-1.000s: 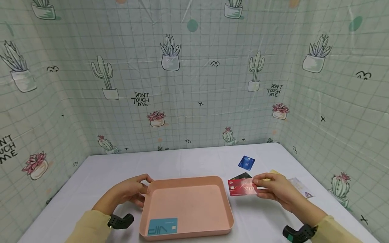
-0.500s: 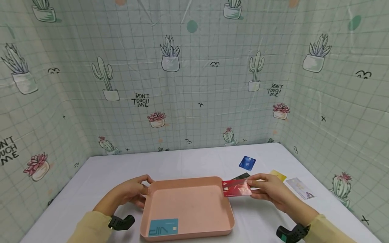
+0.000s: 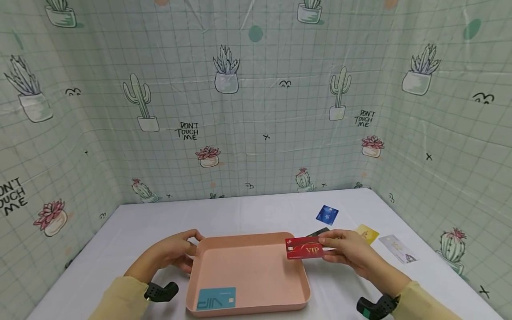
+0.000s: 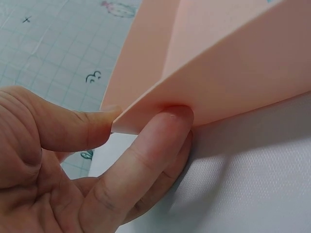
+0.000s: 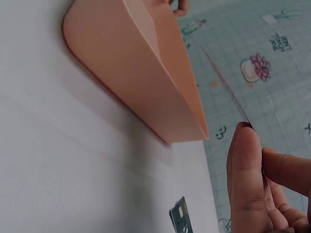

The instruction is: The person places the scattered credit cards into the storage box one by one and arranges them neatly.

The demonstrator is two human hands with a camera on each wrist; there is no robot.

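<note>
A person's right hand (image 3: 347,250) pinches a red VIP card (image 3: 300,248) above the right edge of a pink tray (image 3: 248,271), while the left hand (image 3: 174,251) grips its far left corner. A teal card (image 3: 216,298) lies inside; a dark card (image 5: 181,217), apparently partly hidden, rests nearby.

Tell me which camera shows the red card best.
The head view: the red card faces it, VIP lettering readable. The right wrist view shows it only edge-on; the left wrist view, not at all.
</note>
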